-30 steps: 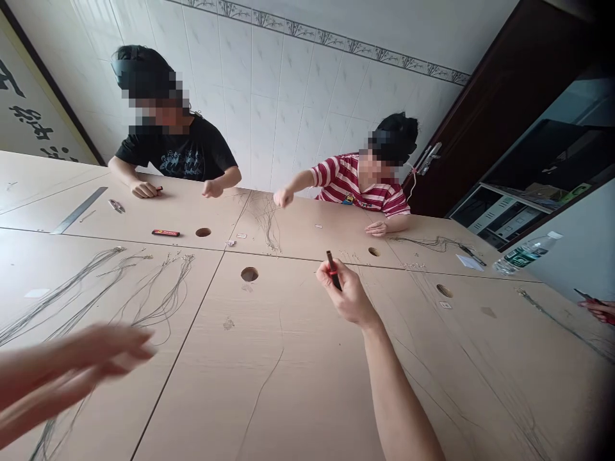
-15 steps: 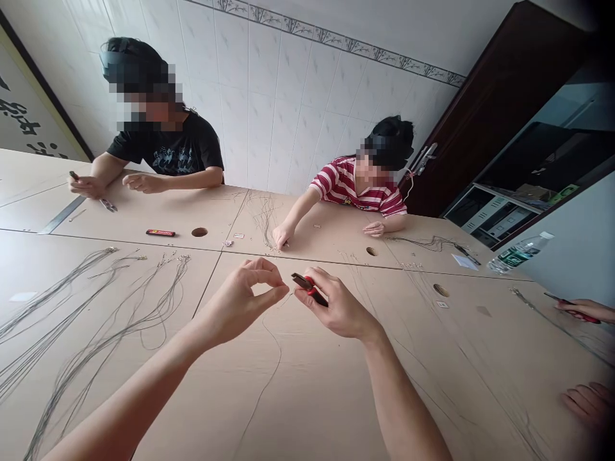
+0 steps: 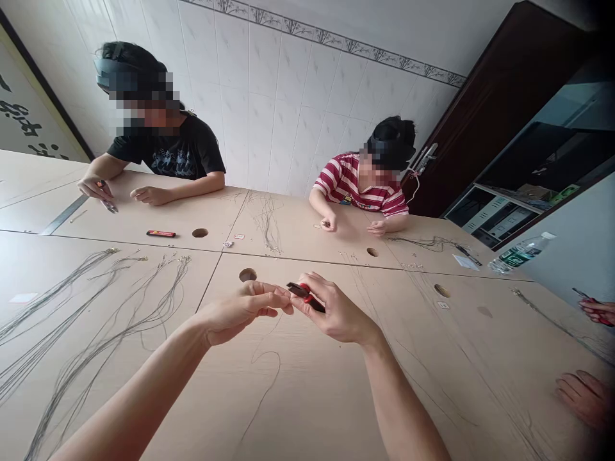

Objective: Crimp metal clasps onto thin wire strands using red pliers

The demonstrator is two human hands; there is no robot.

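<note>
My right hand (image 3: 343,314) is closed around a small pair of pliers (image 3: 314,301) with red handles and dark jaws, which point up and left. Just left of it, my left hand (image 3: 243,312) has its thumb and fingers pinched together, fingertips touching those of the right. A thin cord (image 3: 277,371) trails from the fingertips down to the tabletop in a loose curve. The cord's upper end is hidden between the fingers, and any small part there is too small to make out.
Bundles of grey cords (image 3: 120,330) lie at left. A dark red marker-like tube (image 3: 161,234) and round table holes (image 3: 200,233) are farther back. Two people sit opposite; another person's hands (image 3: 583,397) are at right, near a water bottle (image 3: 523,251).
My left hand has turned and lowered slightly, its fingertips now meeting the right hand's. The pliers tilt flatter. Opposite, the striped-shirt person's hand has drawn back.
</note>
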